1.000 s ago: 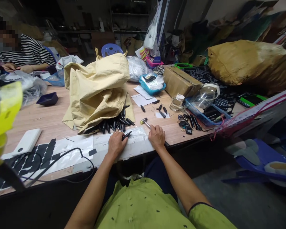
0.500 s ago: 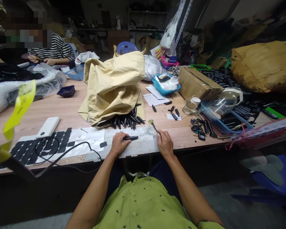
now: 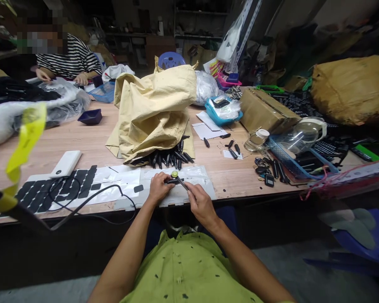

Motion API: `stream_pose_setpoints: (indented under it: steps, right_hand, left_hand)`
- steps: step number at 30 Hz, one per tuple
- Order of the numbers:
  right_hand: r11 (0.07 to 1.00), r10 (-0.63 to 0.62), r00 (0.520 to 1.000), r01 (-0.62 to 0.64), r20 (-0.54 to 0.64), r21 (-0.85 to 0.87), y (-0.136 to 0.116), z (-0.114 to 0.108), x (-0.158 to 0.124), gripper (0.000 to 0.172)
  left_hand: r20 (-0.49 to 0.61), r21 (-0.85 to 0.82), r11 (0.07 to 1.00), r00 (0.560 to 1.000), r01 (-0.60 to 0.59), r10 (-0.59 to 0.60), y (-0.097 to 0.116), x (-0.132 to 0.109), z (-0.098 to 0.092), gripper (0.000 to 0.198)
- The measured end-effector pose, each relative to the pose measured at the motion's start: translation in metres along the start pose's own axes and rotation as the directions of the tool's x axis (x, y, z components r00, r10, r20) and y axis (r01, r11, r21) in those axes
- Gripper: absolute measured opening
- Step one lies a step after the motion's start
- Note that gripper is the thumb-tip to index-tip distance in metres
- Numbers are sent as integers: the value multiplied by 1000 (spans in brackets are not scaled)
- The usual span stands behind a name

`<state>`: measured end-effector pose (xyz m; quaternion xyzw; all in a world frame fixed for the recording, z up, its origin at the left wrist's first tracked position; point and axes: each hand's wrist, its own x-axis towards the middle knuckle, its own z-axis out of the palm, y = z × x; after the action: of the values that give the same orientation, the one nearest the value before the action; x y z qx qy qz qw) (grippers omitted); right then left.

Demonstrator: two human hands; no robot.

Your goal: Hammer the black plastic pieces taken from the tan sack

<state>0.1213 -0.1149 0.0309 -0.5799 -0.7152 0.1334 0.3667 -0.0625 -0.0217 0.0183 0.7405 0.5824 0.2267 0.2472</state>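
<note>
Near the table's front edge, my left hand [image 3: 159, 187] is closed on a black pen-like piece [image 3: 170, 182] lying over the pale board [image 3: 205, 180]. My right hand [image 3: 202, 202] grips the dark handle of a small tool [image 3: 182, 182]. The tool's round, yellowish head [image 3: 174, 174] is over the black piece; whether they touch is unclear. Behind my hands, several black pieces [image 3: 173, 159] stick out from under a large beige cloth bag [image 3: 154, 109]. A white sheet [image 3: 113, 181] with black stickers lies left of my left hand.
At left are a white power bank [image 3: 66, 163], a black cable [image 3: 97, 194] and a dark blue tray [image 3: 90, 117]. A cardboard box [image 3: 265, 110], glass jar [image 3: 256, 139], keys [image 3: 262, 168] and blue basket [image 3: 297, 162] stand right. Across the table sits a person in stripes [image 3: 72, 54].
My right hand has moved left with the tool, bringing its round head from the board's right side to the black piece. My left hand stays closed on that piece.
</note>
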Motion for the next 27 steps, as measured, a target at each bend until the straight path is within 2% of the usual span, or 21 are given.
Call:
stream_pose_setpoints:
  steps: [5,10,13,16,19,21,24,27]
  right_hand:
    - [994,16,998,-10,53,-110,1,3,-4,43]
    - [997,40,999,-40,-4,-72,3,-2,-7,43]
    - [997,55,998,-54,17,-57,6,-3,-9,42]
    - [995,79,997,-78,19,-70,14,-3,-6,42]
    - [981,118,992,-124,-50,-146,31,-9,7,41]
    - [944,178,978,-200,-105,-261,47,-17,22,40]
    - [815,294,940,-341,-171,-468,72,-28,45,38]
    - [718,359,909,-413,-210,-561,90,-31,61,36]
  left_hand:
    - [-8,-16,1000,1000,15,-15,1,0,2,11]
    - [-22,-35,999,1000,16,-17,4,0,2,14]
    - [-24,-38,999,999,21,-22,4,0,2,14]
    - [-23,-28,999,1000,17,-17,5,-1,1,13]
    - [-27,0,1000,1000,9,-9,6,-2,1,12]
    - [-35,23,1000,999,6,-5,7,-4,2,13]
    - [-43,39,999,999,-15,17,7,-5,3,17]
    - [-36,41,998,998,-48,49,4,-3,5,12]
